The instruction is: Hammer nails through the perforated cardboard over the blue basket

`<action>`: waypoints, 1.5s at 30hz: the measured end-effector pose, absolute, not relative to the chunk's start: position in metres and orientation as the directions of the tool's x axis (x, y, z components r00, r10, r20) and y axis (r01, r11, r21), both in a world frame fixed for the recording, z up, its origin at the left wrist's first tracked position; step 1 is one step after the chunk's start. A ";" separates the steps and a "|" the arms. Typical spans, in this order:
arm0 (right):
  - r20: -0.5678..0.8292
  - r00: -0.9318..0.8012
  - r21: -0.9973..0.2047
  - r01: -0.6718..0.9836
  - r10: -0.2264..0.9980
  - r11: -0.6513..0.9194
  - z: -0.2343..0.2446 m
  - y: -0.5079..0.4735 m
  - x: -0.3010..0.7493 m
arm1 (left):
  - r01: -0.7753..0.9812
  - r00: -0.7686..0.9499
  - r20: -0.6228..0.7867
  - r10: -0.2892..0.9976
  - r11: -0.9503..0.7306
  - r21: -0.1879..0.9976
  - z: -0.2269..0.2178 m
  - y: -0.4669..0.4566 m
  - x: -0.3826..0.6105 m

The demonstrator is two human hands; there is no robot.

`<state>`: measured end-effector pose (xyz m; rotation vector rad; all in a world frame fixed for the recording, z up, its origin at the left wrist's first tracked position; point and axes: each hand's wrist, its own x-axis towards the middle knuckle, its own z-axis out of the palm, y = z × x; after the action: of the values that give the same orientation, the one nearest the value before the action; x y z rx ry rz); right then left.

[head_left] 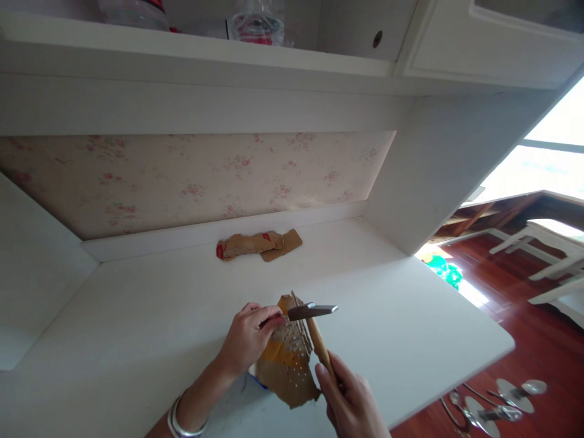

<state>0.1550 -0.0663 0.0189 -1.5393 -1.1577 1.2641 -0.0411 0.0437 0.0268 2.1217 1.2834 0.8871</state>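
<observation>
Hammer (320, 348): metal head, wooden handle slanting away-left; I see its tapered end pointing right, over the cardboard (295, 389).
Cardboard: brown, ragged, hole-peppered, on smooth white tabletop (410, 340).
Right hand (347, 396): wrapped around the handle.
Left hand (246, 340): pinched closed; contents I can't tell.

Head view — forward and down.
</observation>
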 end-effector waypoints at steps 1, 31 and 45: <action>-0.236 0.072 -0.958 0.150 0.969 -0.244 0.019 -0.066 0.155 | 0.571 0.346 0.260 0.901 -0.423 0.704 0.027 0.044 -0.041; 0.004 0.041 -0.948 0.320 0.999 -0.009 0.021 -0.064 0.152 | 0.527 0.381 0.347 0.857 -0.509 0.680 0.023 0.046 -0.037; 0.081 0.004 -0.926 0.371 0.997 0.074 0.025 -0.062 0.152 | 0.549 0.380 0.354 0.854 -0.517 0.657 0.022 0.046 -0.037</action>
<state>0.1516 -0.0617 0.0246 -1.4287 -1.5033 0.9314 -0.0374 0.0460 0.0222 2.2110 1.2105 0.9477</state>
